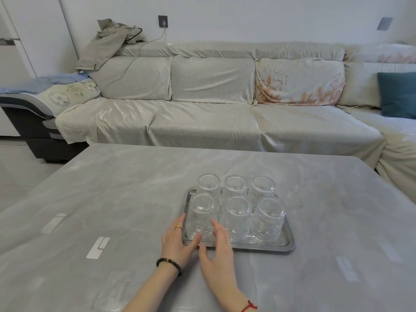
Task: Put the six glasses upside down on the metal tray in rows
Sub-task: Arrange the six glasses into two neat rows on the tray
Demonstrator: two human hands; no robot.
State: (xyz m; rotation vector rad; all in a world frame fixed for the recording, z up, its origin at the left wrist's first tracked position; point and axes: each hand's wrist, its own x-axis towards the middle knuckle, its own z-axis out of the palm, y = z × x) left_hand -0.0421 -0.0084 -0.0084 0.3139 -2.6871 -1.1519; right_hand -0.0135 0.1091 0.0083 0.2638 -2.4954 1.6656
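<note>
A metal tray (286,243) lies on the grey table (112,188). Several clear patterned glasses stand upside down on it in two rows of three. The near left glass (201,212) sits between my two hands. My left hand (177,242) is at its left side by the tray's near left corner, fingers apart. My right hand (217,248) is at its right side over the tray's front rim, fingers spread. Neither hand grips the glass. The near middle glass (238,218) and near right glass (269,219) stand beside it.
A long sofa (202,122) under a pale cover runs behind the table, with a jacket (112,39) on its backrest and a teal cushion (398,95) at the right. The table's far edge lies well beyond the tray.
</note>
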